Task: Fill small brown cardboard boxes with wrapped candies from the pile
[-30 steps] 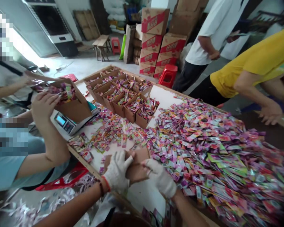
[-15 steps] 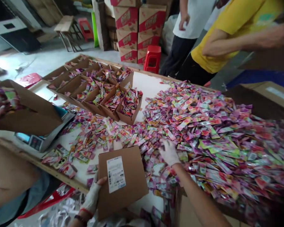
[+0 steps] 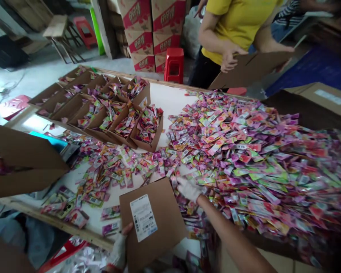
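Warehouse table (image 3: pixel 176 102) heaped with sachets (image 3: pixel 244 159). Left hand (image 3: pixel 119 246) grips the box (image 3: pixel 152 222) by its near edge, tilted toward the heap; right hand (image 3: pixel 189 188), fingers spread, rests on sachets beside the box.

cardboard box (image 3: pixel 153 222): matt brown, smooth white paper label | gloves on left hand (image 3: pixel 118 248) and right hand (image 3: pixel 189 188): white knit cloth | sachets (image 3: pixel 244 159) right of the box: glossy foil-like plastic | table (image 3: pixel 170 100) beyond the box: matt white top, wooden edge
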The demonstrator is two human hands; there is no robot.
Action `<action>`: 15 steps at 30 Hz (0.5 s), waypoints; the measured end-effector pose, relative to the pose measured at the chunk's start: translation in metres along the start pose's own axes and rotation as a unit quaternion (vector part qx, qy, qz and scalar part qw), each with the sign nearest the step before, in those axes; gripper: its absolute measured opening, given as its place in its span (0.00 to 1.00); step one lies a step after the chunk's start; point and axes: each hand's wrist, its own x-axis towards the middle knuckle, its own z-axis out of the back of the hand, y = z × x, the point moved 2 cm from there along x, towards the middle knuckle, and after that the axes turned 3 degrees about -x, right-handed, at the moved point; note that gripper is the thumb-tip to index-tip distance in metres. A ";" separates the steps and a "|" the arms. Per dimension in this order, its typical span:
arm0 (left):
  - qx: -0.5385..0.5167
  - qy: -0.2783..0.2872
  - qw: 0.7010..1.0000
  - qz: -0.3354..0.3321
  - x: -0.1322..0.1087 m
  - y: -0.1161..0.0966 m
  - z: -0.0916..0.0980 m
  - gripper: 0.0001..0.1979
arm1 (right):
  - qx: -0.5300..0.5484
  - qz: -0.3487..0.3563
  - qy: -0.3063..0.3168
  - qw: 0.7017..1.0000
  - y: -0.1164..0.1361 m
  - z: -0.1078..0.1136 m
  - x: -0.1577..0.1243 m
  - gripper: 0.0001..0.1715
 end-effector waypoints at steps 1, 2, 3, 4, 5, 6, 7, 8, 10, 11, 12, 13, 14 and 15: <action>-0.008 0.000 1.000 0.003 0.001 0.002 0.001 0.29 | -0.009 -0.005 -0.007 1.000 -0.005 0.010 0.020 0.25; -0.013 0.000 1.000 0.008 0.003 0.003 0.002 0.30 | -0.022 -0.015 -0.017 1.000 -0.009 0.019 0.044 0.26; -0.016 -0.001 1.000 0.013 0.007 0.003 0.003 0.31 | -0.033 -0.026 -0.030 0.999 -0.011 0.025 0.069 0.31; -0.017 -0.010 1.000 0.018 0.013 0.004 0.004 0.32 | -0.045 -0.037 -0.038 0.998 -0.011 0.029 0.093 0.37; -0.017 -0.022 0.999 0.020 0.020 0.003 0.006 0.32 | -0.063 -0.045 -0.033 0.996 -0.009 0.028 0.115 0.41; -0.016 -0.039 0.999 0.020 0.026 0.002 0.007 0.32 | -0.086 -0.044 -0.020 0.995 -0.005 0.024 0.131 0.42; -0.012 -0.059 0.998 0.019 0.032 0.001 0.009 0.31 | -0.108 -0.034 -0.001 0.994 -0.001 0.018 0.140 0.41; -0.008 -0.074 0.997 0.018 0.037 0.001 0.011 0.31 | -0.128 -0.019 0.018 0.991 0.003 0.009 0.142 0.40; -0.003 -0.078 0.997 0.018 0.040 0.001 0.012 0.31 | -0.149 0.014 0.041 0.988 0.008 -0.010 0.123 0.35; -0.005 -0.065 0.998 0.018 0.038 0.002 0.012 0.31 | -0.145 0.025 0.044 0.988 0.007 -0.017 0.103 0.33; -0.011 -0.045 0.999 0.019 0.034 0.003 0.012 0.31 | -0.137 0.031 0.053 0.989 0.004 -0.021 0.080 0.31; -0.019 -0.020 0.999 0.019 0.029 0.004 0.011 0.31 | -0.127 0.034 0.066 0.989 -0.002 -0.022 0.054 0.29; -0.025 0.005 1.000 0.018 0.023 0.004 0.010 0.30 | -0.114 0.039 0.080 0.990 -0.009 -0.019 0.027 0.28; -0.027 0.023 0.999 0.016 0.018 0.004 0.009 0.29 | -0.100 0.045 0.089 0.990 -0.020 -0.012 0.002 0.27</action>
